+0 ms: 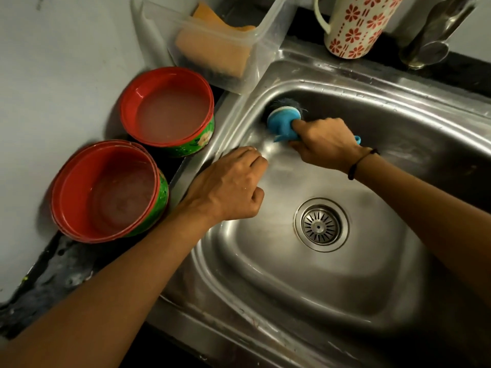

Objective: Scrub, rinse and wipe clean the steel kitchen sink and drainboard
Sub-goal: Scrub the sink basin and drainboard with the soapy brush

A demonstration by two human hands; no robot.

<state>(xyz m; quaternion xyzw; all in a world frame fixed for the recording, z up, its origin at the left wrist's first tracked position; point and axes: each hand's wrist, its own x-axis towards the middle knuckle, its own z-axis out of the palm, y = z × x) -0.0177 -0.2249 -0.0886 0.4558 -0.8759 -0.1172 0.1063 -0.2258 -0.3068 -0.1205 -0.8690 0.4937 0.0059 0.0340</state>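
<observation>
1. Sink (332,296): a steel basin with a round drain (321,224) in its floor, set in a dark counter (66,269) whose left edge meets a pale wall.
2. Right hand (322,148) is clenched around the blue handle of a scrubber (283,122); a dark band sits on that wrist.
3. Scrubber head, a wiry grey pad under a blue and white cap, presses against the sink's wall at the far-left corner of the basin, just below the rim.
4. Left hand (229,183) lies over the sink's left rim, fingers curled down onto the steel inside the basin; it grasps nothing that can be seen.
5. The two hands are near each other but apart, with a strip of shiny wet steel between them.
6. Two red bowls with green flowered sides stand on the counter's left edge, beside the sink rim; the near bowl (109,191) and the far bowl (167,110) each hold cloudy water.
7. Clear tub (212,41) sits at the counter's far-left corner, touching the sink's far rim, with an orange sponge (212,49) inside it.
8. White jug (356,25) with red flowers stands on the sink's far rim, towards the right.
9. Steel fixture (435,35) stands at the far-right corner, just beside the jug; what it is cannot be told.
</observation>
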